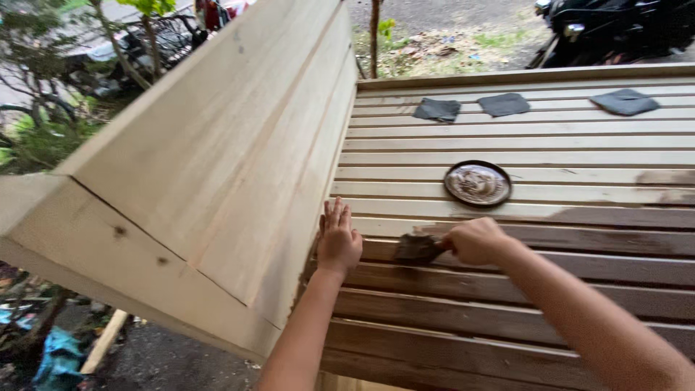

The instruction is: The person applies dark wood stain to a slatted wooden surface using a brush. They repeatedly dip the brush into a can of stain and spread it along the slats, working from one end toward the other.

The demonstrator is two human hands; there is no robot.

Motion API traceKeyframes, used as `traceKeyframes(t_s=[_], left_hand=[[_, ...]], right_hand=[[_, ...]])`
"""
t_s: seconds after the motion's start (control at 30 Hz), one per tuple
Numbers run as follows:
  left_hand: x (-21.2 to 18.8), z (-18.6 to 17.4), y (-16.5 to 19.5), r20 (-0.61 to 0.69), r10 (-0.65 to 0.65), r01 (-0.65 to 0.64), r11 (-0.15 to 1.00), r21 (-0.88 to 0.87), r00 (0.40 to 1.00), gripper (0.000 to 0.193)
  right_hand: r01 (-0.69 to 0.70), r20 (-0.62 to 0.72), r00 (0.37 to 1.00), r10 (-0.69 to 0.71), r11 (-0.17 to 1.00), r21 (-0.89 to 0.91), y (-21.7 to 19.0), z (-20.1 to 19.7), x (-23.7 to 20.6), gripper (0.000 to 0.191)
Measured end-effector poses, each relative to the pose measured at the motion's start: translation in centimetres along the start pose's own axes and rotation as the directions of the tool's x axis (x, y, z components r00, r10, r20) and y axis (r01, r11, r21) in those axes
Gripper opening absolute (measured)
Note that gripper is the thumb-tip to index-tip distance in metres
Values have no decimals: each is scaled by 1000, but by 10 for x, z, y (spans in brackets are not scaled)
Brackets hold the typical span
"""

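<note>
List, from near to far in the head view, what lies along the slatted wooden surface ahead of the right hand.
Right hand gripping a dark stained cloth → round dish of brownish paste → three dark grey cloth pieces → motorcycle beyond the far edge.

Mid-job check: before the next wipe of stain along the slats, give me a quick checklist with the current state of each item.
1. Dark cloth gripped in right hand: ok.
2. Cloth touching the slatted panel: ok, on a slat at the edge of the stained area.
3. Left hand bracing the raised wooden panel: ok, palm flat against its edge.
4. Round stain dish nearby: ok, just beyond the right hand.
5. Stain left in the dish: cannot tell.
6. Spare grey cloths at the far slats: ok, three lie there.
</note>
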State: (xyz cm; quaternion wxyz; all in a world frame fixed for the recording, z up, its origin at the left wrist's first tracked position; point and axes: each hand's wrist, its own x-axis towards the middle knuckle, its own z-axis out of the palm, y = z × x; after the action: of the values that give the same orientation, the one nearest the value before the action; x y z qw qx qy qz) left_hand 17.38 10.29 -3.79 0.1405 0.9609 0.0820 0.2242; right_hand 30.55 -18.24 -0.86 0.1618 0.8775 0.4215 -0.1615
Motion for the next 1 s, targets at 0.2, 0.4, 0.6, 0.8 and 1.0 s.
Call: traceKeyframes(t_s=[0.2,0.4,0.6,0.8,1.0], left_hand=[[-14,8,14,33,-57,56,998,38,998,59],[-34,-2,1,79,-144,126,971,201,986,65],[-55,-16,-20,65,-98,74,950,304,993,67],[-68,-31,-38,-1,-59,57,959,276,998,66],[-64,-34,-40,-28,-42,47,976,214,999,64]], right_hand=[[-93,-84,992,89,995,-41,84,32,-76,37],[85,-310,946,-93,996,-40,83,67,-55,43],[110,-234,962,-143,982,-151,3,72,19,45],[217,-178,930,-320,873,-437,-126,24,83,51],[251,-220,903,-370,867,-430,-160,12,110,57]])
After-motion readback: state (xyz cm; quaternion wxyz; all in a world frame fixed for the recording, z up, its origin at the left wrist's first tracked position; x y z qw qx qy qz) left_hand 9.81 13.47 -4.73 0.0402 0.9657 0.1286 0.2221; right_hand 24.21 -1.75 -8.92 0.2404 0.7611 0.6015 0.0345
